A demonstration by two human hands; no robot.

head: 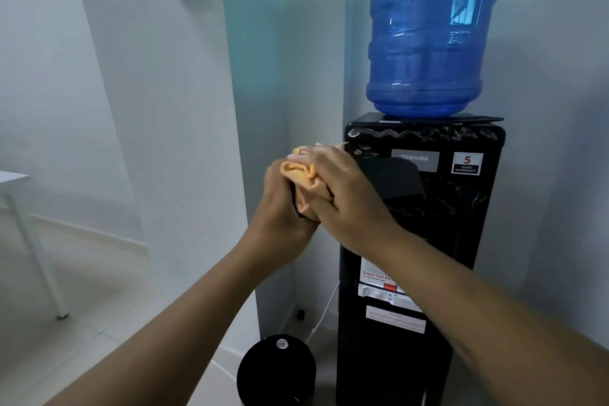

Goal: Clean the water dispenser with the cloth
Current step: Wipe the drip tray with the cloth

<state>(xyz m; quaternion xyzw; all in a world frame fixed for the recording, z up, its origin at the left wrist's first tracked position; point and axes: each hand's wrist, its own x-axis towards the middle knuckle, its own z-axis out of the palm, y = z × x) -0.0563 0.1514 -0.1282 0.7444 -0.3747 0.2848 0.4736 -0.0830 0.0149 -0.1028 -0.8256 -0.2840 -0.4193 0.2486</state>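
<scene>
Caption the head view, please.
Left hand and right hand clasp an orange cloth beside the black water dispenser with blue bottle.

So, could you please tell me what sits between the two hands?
In the head view, a bunched orange cloth sits there, held by the left hand and the right hand.
</scene>
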